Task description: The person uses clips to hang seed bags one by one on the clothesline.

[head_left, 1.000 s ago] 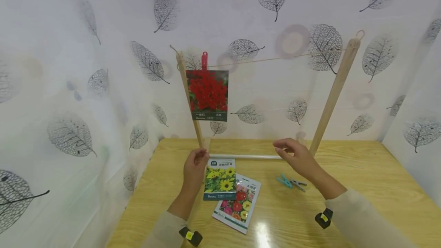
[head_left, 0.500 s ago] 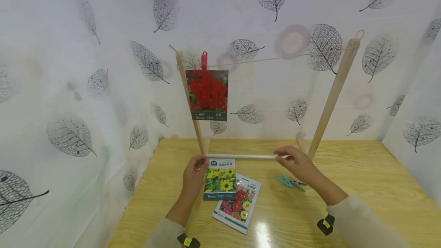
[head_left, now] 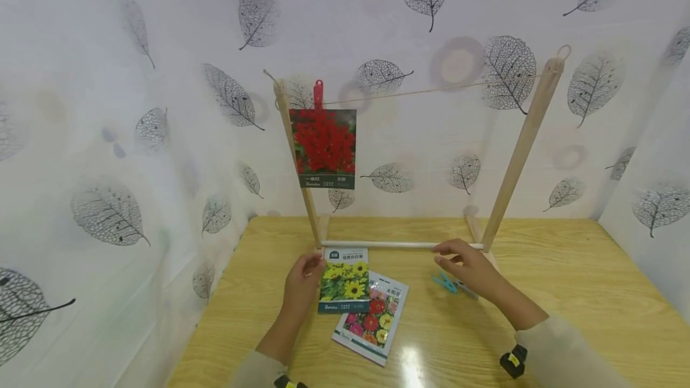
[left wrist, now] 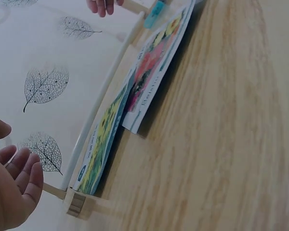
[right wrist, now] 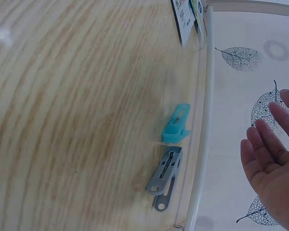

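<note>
Seed packet (head_left: 344,280), sunflower print, lies flat on the wooden surface (head_left: 566,292) at lower centre of head view, overlapping a second packet (head_left: 372,319) w/ mixed flowers; its top edge sits just beside the white base rod (head_left: 388,245) of the hanging frame.

Handling (est.): thin glossy paper/foil, very light, flexible, likely slick on the varnished surface. Take hold at a free edge or corner w/ thumb and forefinger; avoid creasing.

Left hand (head_left: 303,277) is at the packet's left edge; fingers relaxed, loosely spread, holding nothing (left wrist view). Right hand (head_left: 466,262) hovers near the rod, fingers straight and apart, over a teal clothespin (head_left: 443,282) and a grey clothespin (right wrist: 164,177), both small, rigid plastic.

Frame: two wooden posts, twine (head_left: 431,91) strung across upper centre; red clothespin (head_left: 318,93) holds a red-flower packet (head_left: 326,148) at upper left of frame.
</note>
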Motion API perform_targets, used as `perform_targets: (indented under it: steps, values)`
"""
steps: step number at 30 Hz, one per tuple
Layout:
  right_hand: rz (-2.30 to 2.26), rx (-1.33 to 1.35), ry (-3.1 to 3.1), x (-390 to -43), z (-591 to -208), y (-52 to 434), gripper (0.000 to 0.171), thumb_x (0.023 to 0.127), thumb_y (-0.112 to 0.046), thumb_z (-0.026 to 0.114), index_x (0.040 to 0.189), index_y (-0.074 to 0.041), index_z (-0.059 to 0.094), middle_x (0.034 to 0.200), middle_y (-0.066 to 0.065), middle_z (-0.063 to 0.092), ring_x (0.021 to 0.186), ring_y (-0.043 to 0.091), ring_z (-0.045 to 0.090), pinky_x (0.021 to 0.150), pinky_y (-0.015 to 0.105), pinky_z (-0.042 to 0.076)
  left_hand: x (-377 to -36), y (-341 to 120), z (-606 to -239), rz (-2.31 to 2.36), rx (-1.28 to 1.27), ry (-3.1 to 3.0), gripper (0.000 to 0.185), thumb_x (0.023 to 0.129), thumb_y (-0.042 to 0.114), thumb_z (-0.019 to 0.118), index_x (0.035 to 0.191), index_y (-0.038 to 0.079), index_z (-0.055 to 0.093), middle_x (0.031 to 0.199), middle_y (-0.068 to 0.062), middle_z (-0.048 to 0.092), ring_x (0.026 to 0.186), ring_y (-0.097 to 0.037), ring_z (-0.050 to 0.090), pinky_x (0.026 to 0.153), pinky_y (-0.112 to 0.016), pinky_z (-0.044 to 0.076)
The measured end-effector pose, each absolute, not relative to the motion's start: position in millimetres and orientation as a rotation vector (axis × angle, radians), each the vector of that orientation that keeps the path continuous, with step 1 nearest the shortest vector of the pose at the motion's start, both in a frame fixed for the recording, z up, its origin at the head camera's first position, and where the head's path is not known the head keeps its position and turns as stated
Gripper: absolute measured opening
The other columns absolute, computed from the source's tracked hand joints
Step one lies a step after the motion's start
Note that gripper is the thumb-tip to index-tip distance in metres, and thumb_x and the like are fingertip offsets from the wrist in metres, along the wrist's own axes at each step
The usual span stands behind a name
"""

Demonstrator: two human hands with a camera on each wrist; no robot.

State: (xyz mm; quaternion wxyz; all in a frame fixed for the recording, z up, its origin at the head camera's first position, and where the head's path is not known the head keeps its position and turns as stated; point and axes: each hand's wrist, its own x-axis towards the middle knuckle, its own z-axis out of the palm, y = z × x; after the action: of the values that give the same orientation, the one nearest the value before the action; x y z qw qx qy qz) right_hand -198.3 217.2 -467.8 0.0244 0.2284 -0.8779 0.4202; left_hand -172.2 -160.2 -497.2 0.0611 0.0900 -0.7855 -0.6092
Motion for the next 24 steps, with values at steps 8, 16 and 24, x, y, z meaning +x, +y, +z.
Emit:
perform_targets:
  steps: [8,16,24]
  values:
    - [1.298,0.720,-2.724,-197.0,-477.3,222.9,0.028,0.102,-0.018,0.060,0.128,-0.005,0.064,0.121,0.013,0.066,0.107,0.027,0.064,0.086,0.029,0.055,-167.4,-159.6,-505.1,-1.810,0.348,-2.457,0.032,0.100,0.032,0.062,0.128,0.017,0.062,0.121,0.000,0.065,0.116,-0.021,0.060,0.098,-0.043,0.052]
    - [1.314,0.628,-2.780,-194.8,-484.3,225.0,0.033,0.102,-0.019,0.060,0.127,0.002,0.063,0.125,0.017,0.066,0.113,0.037,0.062,0.084,0.027,0.054,-166.9,-158.6,-514.3,-1.811,0.356,-2.492,0.032,0.099,0.031,0.063,0.127,0.016,0.063,0.121,0.000,0.066,0.115,-0.020,0.061,0.100,-0.044,0.051]
    - [1.336,0.588,-2.813,-187.9,-485.0,222.3,0.027,0.101,-0.018,0.061,0.123,-0.002,0.065,0.125,0.019,0.062,0.113,0.036,0.061,0.084,0.029,0.054,-165.5,-160.3,-519.2,-1.807,0.320,-2.551,0.030,0.098,0.027,0.063,0.127,0.018,0.063,0.119,0.000,0.066,0.110,-0.019,0.061,0.096,-0.039,0.053]
